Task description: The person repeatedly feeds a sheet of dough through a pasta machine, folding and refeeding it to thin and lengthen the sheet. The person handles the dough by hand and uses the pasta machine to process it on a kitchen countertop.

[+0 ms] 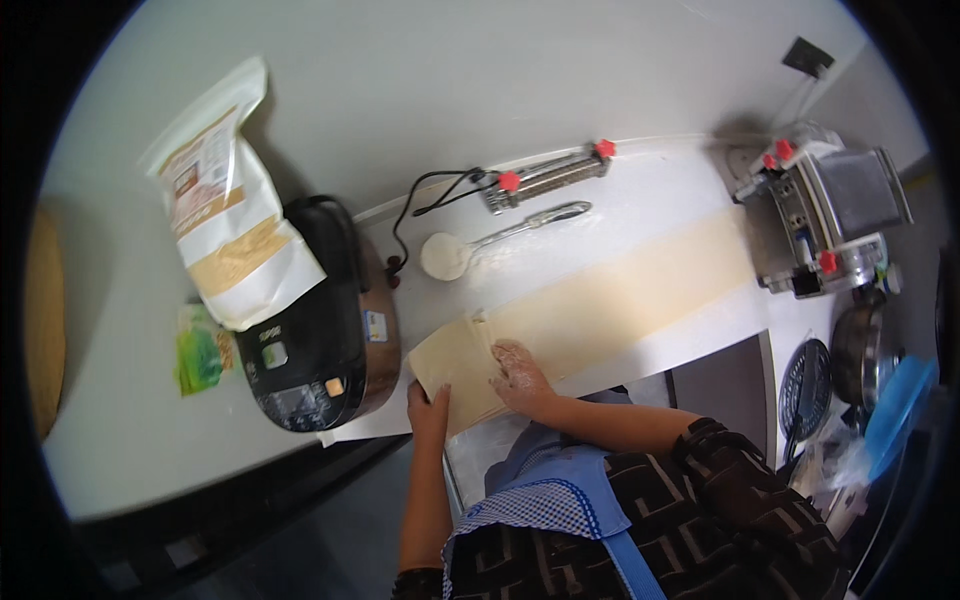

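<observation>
A long, thin dough sheet (637, 289) runs across the white counter from the metal pasta machine (814, 217) at the right. At its left end lies a folded stack of dough (456, 364), layered near the counter's front edge. My left hand (429, 409) holds the stack's near left corner, thumb on top, the other fingers partly hidden. Flour-dusted, my right hand (521, 379) rests with its fingers on the dough at the stack's right side. Beyond the stack, a spoon or ladle (536, 223) with a metal handle has its bowl end in white flour (446, 256).
A black rice cooker (322, 330) stands left, with a flour bag (232, 210) over it and a green packet (199, 352) beside. A cutter attachment (555, 178) with red knobs lies near the wall. A pot (862, 349) and black slotted utensil (806, 390) are at the right.
</observation>
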`<state>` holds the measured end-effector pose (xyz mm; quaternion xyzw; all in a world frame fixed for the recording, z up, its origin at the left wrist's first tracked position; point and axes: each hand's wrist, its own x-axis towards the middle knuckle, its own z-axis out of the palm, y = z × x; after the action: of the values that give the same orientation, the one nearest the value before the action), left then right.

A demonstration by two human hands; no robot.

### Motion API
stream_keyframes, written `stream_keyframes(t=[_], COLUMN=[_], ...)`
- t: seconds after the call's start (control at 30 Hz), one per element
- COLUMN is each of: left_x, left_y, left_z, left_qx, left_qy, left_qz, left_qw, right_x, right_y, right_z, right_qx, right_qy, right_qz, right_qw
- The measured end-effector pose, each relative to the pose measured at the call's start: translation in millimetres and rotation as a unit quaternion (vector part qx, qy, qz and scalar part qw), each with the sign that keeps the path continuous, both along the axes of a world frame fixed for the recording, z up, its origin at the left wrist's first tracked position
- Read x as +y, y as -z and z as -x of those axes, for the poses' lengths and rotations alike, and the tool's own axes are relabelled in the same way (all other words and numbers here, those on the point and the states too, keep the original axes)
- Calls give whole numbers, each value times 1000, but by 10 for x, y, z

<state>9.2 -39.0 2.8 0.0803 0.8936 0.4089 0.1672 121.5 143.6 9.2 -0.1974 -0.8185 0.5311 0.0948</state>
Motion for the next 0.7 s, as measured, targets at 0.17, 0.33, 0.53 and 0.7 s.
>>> stream_keyframes(t=[0.17, 0.33, 0.53, 0.7], left_x=[155, 394, 877, 1765], left_y=[-274, -1533, -2313, -2263], left_z=[-90, -68, -197, -467], left_qx=[-214, -215, -54, -42], left_qy=[-112, -44, 29, 116], left_qz=[-165, -191, -40, -42], left_qw=[956, 957, 997, 992], right_x=[136, 196, 298, 966], right_y=[-168, -159, -223, -231], right_z=[127, 140, 342, -6], right_qx=[-109, -136, 7, -54], right_qy=[52, 52, -26, -41], right_qz=[207, 411, 645, 697], right_qw=[971, 900, 764, 714])
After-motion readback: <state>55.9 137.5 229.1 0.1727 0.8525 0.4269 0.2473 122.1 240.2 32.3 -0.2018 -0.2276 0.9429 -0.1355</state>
